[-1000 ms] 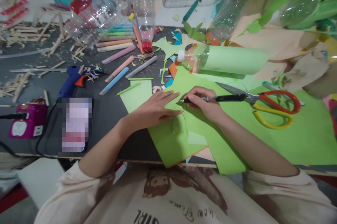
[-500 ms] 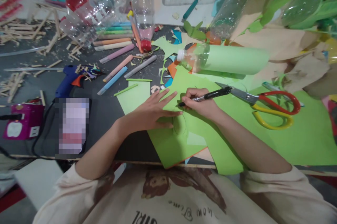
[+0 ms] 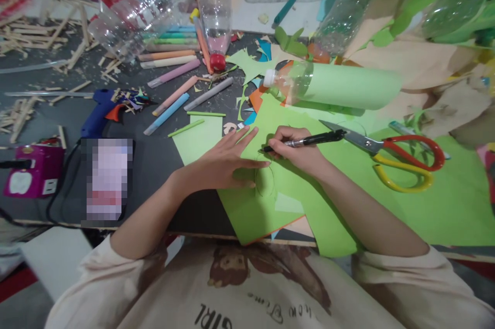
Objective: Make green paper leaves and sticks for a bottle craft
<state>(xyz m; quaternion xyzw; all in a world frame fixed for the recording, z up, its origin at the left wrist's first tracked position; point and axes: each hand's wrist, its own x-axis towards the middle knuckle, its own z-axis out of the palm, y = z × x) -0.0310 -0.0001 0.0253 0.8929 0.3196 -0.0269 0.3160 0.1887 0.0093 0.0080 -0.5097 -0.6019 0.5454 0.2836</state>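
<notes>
My right hand (image 3: 294,147) grips a black pen (image 3: 319,138), its tip on or close to the green paper (image 3: 247,220). Below the tip, a thin oval outline (image 3: 265,180) is drawn on that sheet. My left hand (image 3: 228,161) lies flat with spread fingers, pressing on the green paper beside the outline. Just right of my right hand rest scissors (image 3: 369,144) with one red and one yellow handle, blades apart. Beyond both hands a clear bottle wrapped in pale green paper (image 3: 348,84) lies on its side.
At left are a blue glue gun (image 3: 96,112), a phone (image 3: 108,179) and a purple box (image 3: 34,171). Colored markers (image 3: 174,72), wood sticks (image 3: 31,43) and paper scraps (image 3: 247,66) are scattered farther back. Clear bottles (image 3: 214,9) stand or lie along the rear.
The pen has tilted slightly and its tip has shifted a little on the paper. My left hand keeps its place. The whole view has shifted slightly.
</notes>
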